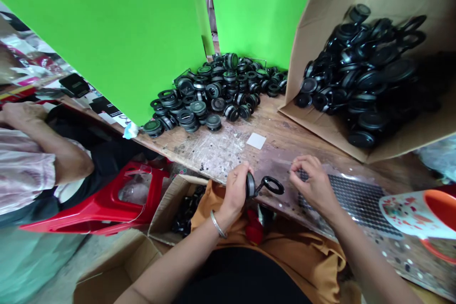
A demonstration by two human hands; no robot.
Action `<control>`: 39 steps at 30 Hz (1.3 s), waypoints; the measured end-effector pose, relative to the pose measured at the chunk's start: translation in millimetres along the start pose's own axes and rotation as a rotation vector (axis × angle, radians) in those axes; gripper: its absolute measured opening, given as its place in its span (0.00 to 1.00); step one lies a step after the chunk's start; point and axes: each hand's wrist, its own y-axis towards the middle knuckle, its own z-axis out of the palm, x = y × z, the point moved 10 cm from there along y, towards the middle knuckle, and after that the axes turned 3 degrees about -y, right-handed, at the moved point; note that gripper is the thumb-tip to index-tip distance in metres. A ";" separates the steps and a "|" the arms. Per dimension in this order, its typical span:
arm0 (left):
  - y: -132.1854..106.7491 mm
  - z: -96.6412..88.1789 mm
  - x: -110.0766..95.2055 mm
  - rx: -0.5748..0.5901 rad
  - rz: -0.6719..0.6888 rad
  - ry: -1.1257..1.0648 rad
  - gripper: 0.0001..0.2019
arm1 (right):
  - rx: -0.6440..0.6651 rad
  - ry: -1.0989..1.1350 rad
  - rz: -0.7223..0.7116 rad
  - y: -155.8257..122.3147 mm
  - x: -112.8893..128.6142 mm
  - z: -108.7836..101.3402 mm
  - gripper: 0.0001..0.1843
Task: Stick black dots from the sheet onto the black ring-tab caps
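My left hand (235,190) is closed around a round black part with a ring-shaped loop (263,185) sticking out to the right, held at the near edge of the wooden table (278,137). My right hand (311,183) rests with curled, pinched fingers on a clear sheet of small dark dots (356,197); what it pinches is too small to make out. A heap of black round parts (217,92) lies at the back of the table.
An open cardboard box (402,142) tipped on its side holds several more black parts at the right. A small white square (256,140) lies mid-table. Green boards (107,23) stand behind. Another person's arm (42,152) and a red stool (107,204) are left. An orange mug (420,211) stands right.
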 end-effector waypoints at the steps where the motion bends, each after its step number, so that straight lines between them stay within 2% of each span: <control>1: 0.0 1.2 -1.6 0.013 0.018 0.028 0.23 | 0.005 0.082 -0.075 1.3 15.4 -1.3 0.04; 3: -0.5 4.7 -4.5 0.044 0.053 0.083 0.22 | 0.059 0.151 -0.185 2.8 40.7 1.1 0.04; 6: -3.3 9.6 -8.3 0.079 0.092 0.140 0.21 | 0.135 0.134 -0.282 2.9 61.8 8.5 0.05; 12: -10.9 15.1 -12.6 0.118 0.111 0.183 0.21 | 0.334 0.054 -0.384 2.6 71.1 24.2 0.05; 15: -11.8 16.9 -11.9 0.131 0.105 0.176 0.21 | 0.387 0.011 -0.411 3.1 75.5 26.5 0.05; 18: -9.3 14.2 -7.1 0.097 0.077 0.123 0.21 | 0.347 -0.030 -0.389 1.1 78.5 25.2 0.06; 24: -0.9 -6.3 9.5 -0.106 -0.046 -0.047 0.19 | 0.104 -0.088 -0.319 -22.2 85.2 17.4 0.12; 27: 1.6 -8.7 13.3 -0.126 -0.067 -0.090 0.19 | 0.088 -0.158 -0.273 -35.0 82.0 22.5 0.17; 29: 1.3 -5.8 18.7 -0.102 -0.106 -0.132 0.20 | 0.093 -0.115 -0.230 -38.5 74.8 23.5 0.18; 31: -0.9 0.9 24.5 -0.042 -0.170 -0.173 0.22 | 0.093 0.012 -0.189 -37.5 65.6 20.0 0.18; 33: -3.2 9.1 17.7 0.064 -0.156 -0.151 0.23 | 0.087 0.139 -0.141 -32.4 55.7 12.1 0.16; 36: -10.2 24.2 -23.7 0.301 0.114 0.039 0.16 | 0.105 0.230 -0.029 -21.1 39.4 -2.6 0.12; 38: -22.8 39.7 -44.2 0.512 0.262 0.186 0.19 | 0.195 0.291 0.093 -15.6 25.7 -5.8 0.10; 39: -28.2 45.1 -47.2 0.592 0.284 0.235 0.20 | 0.253 0.345 0.179 -15.0 16.5 -5.0 0.09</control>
